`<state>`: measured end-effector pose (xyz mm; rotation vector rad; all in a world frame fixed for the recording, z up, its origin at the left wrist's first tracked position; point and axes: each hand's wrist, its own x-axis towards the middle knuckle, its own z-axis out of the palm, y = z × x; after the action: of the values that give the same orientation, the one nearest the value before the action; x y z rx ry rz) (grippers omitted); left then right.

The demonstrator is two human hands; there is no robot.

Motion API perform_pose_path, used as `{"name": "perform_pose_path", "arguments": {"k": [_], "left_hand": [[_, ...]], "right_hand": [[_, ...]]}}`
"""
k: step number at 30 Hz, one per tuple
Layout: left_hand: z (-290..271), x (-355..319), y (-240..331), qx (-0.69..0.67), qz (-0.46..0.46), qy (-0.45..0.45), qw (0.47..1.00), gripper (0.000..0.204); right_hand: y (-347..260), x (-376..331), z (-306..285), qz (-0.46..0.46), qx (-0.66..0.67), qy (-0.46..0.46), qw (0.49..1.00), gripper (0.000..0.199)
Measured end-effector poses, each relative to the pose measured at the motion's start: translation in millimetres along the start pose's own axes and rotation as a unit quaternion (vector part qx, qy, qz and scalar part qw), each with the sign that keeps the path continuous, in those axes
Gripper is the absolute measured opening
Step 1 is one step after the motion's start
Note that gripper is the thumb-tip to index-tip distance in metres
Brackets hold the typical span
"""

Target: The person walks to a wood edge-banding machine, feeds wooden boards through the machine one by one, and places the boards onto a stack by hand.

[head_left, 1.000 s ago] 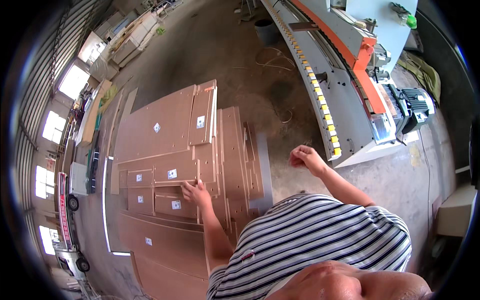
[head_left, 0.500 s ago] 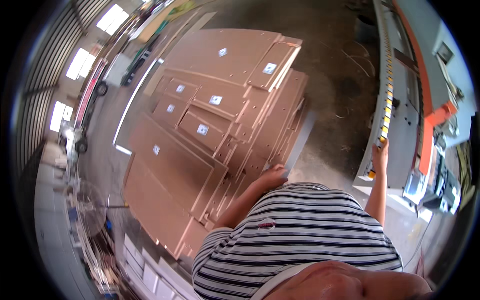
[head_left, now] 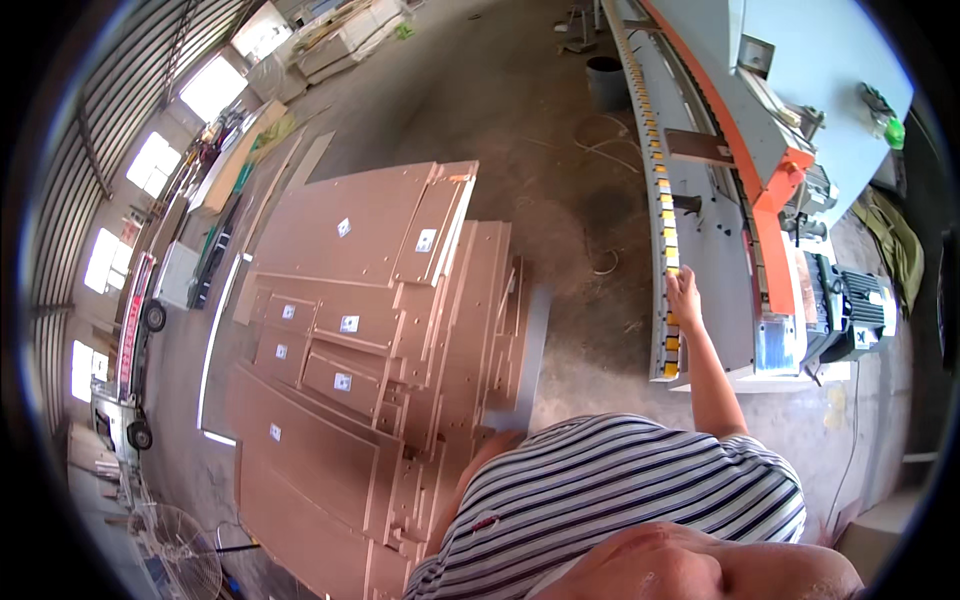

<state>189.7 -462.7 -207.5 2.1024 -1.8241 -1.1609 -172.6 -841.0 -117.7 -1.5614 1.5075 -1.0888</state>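
My right arm reaches forward, and my right hand [head_left: 684,296] rests on the near end of a long feed rail lined with yellow and dark segments [head_left: 668,215]. Its fingers are stretched out over the rail, with no loose thing seen in them. The rail runs along a grey machine bed [head_left: 715,235] with an orange guard beam [head_left: 715,115]. On my left, the left forearm [head_left: 472,470] hangs beside a stack of brown panels [head_left: 330,235]; my striped shirt hides the hand. Several panels carry small white labels and drilled holes.
An electric motor [head_left: 855,310] sits at the machine's near end. A dark bucket [head_left: 607,82] stands by the rail's far part, and a thin cord [head_left: 605,145] lies on the floor. A truck [head_left: 125,400] and a caged fan [head_left: 180,550] are at the left.
My view has turned right, toward the machine, so the panel stack sits further left and lower. My right hand is still at the rail. The left hand, seen before, is now hidden.
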Motion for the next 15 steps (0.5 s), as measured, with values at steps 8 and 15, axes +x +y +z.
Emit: {"name": "perform_pose_path", "arguments": {"k": [8, 15], "left_hand": [[-6.3, 1.1, 6.7, -0.009, -0.026, -0.003, 1.000, 0.036], [5.2, -15.3, 14.3, -0.034, -0.048, 0.007, 0.998, 0.036]], "right_hand": [[33.8, 128.9, -23.6, 0.118, 0.444, -0.050, 0.887, 0.023], [34.5, 199.6, -12.1, 0.212, 0.601, 0.084, 0.766, 0.074]]}}
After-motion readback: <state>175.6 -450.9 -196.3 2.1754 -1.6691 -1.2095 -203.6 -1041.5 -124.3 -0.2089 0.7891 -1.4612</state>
